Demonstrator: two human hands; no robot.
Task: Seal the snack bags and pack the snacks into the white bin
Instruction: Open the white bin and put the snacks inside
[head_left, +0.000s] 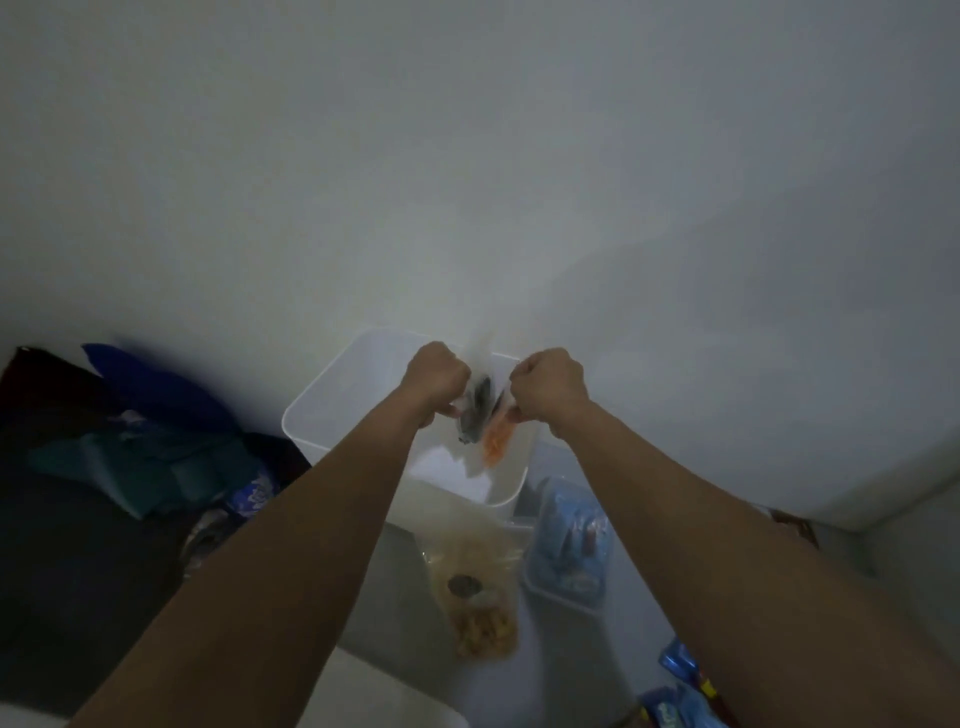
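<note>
Two bare forearms reach forward from bottom corners, converging toward centre. Left hand (438, 375) fisted, knuckles up. Right hand (549, 384) fisted likewise, just beside left, narrow gap between. Both hands' fingers curled in pinching grip, thumbs underneath. Wrists straight, level with each other.

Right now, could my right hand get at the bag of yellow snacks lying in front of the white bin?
Probably not yet: the right hand and left hand both grip a clear snack bag above the white bin. Nothing covers the bag of yellow snacks.
</note>
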